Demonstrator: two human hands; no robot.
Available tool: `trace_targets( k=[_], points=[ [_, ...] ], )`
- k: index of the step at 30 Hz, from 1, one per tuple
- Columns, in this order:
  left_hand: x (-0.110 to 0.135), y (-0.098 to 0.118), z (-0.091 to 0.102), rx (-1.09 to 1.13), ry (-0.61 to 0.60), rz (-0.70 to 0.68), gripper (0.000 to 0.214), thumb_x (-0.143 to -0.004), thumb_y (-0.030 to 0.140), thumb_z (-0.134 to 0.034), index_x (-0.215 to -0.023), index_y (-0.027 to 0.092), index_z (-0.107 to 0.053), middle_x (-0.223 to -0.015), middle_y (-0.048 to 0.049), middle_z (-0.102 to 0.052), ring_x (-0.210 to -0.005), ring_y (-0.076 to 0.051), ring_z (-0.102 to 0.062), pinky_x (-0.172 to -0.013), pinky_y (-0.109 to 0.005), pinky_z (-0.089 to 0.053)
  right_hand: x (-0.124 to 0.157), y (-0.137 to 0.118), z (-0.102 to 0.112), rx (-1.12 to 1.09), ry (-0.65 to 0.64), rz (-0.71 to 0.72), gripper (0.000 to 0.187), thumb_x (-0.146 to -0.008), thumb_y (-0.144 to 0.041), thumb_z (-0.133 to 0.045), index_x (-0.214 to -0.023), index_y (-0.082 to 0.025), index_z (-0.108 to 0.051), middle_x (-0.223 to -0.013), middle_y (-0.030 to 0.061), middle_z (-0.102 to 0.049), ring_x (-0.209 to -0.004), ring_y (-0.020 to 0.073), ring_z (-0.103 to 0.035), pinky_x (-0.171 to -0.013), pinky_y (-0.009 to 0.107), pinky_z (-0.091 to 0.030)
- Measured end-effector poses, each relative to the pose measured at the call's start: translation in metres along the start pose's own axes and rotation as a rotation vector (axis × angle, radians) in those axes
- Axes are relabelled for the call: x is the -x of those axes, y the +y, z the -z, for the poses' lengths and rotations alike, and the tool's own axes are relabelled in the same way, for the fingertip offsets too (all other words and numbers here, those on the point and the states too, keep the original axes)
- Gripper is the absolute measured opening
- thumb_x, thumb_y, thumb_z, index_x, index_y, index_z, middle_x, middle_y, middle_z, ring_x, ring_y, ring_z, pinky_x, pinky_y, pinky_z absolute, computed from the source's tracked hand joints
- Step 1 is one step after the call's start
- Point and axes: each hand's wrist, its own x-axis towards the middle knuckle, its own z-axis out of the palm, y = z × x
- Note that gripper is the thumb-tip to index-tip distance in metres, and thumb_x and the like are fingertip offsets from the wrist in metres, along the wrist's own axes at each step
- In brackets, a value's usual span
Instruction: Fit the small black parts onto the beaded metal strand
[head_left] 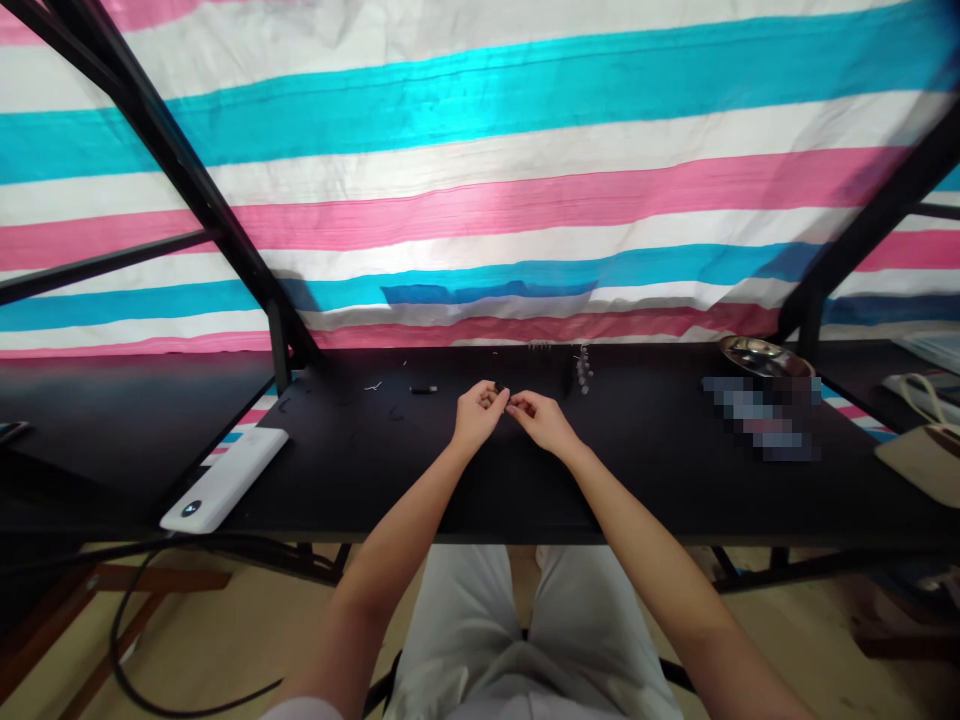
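Over the middle of the black table, my left hand [480, 412] and my right hand [539, 418] meet with their fingertips almost touching. The left fingers are pinched around a small dark piece [499, 387], too small to name. Thumb and forefinger of my right hand are pressed together at the same spot; what lies between them is hidden. Left of the hands is a small black stick with a pale metal end [424, 390]. Beyond the right hand is a string of clear beads [583, 370], near a short row of small clear pieces [539, 346].
A white power bank [225, 480] with a cable lies at the table's left edge. At the right are a shiny metal bowl [766, 356], a blurred-out item [761, 418] and a beige pouch [926, 462]. White scraps [373, 386] lie on the tabletop [352, 470]. Striped sheeting [480, 200] hangs behind.
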Motion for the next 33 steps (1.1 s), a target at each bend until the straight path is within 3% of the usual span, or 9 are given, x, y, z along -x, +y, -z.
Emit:
trace_targets(
  k=[8,13,21,27,33],
  points=[
    [-0.007,-0.002,0.006,0.094,0.149,0.036,0.032,-0.072,0.046,-0.060,-0.077,0.016,-0.052,-0.052,0.0054,-0.051,-0.035,-0.004,-0.040,-0.034,-0.016,-0.030,0.003,0.000,0.000,0.267,-0.085,0.045,0.013,-0.079,-0.026,-0.052,-0.087,-0.019,-0.059,-0.066,-0.0001,-0.059,-0.057,0.0119,-0.050,-0.059,0.025,-0.038],
    [-0.014,-0.013,0.009,0.129,0.207,0.051,0.035,-0.068,0.038,-0.066,-0.091,0.014,-0.057,-0.071,-0.0005,-0.060,-0.040,-0.004,-0.047,-0.039,-0.017,-0.037,0.003,-0.001,0.000,0.302,-0.086,0.034,0.015,-0.078,-0.023,-0.052,-0.091,-0.020,-0.059,-0.072,0.0011,-0.062,-0.062,0.0121,-0.053,-0.063,0.024,-0.040],
    [-0.016,-0.019,0.010,0.061,0.216,0.059,0.036,-0.066,0.036,-0.067,-0.093,0.013,-0.061,-0.081,-0.0042,-0.063,-0.039,-0.003,-0.049,-0.042,-0.018,-0.039,0.000,0.008,-0.002,0.260,-0.009,0.086,0.018,-0.078,-0.024,-0.052,-0.092,-0.019,-0.061,-0.078,0.0024,-0.063,-0.062,0.0117,-0.054,-0.064,0.025,-0.043],
    [-0.012,-0.022,0.003,-0.064,0.087,0.095,0.035,-0.068,0.034,-0.067,-0.095,0.013,-0.062,-0.083,-0.0058,-0.065,-0.038,-0.004,-0.050,-0.041,-0.018,-0.039,0.000,0.013,0.009,0.227,0.055,0.073,0.019,-0.077,-0.025,-0.052,-0.092,-0.018,-0.063,-0.079,0.0031,-0.064,-0.064,0.0122,-0.055,-0.066,0.025,-0.045],
    [-0.015,-0.010,-0.011,-0.273,-0.266,0.081,0.024,-0.069,0.027,-0.065,-0.089,0.013,-0.064,-0.072,-0.0012,-0.063,-0.038,-0.004,-0.051,-0.042,-0.017,-0.039,0.013,0.019,0.061,0.251,-0.068,-0.168,0.018,-0.073,-0.030,-0.059,-0.084,-0.017,-0.066,-0.061,0.0005,-0.063,-0.058,0.0122,-0.057,-0.060,0.023,-0.043]
  ],
)
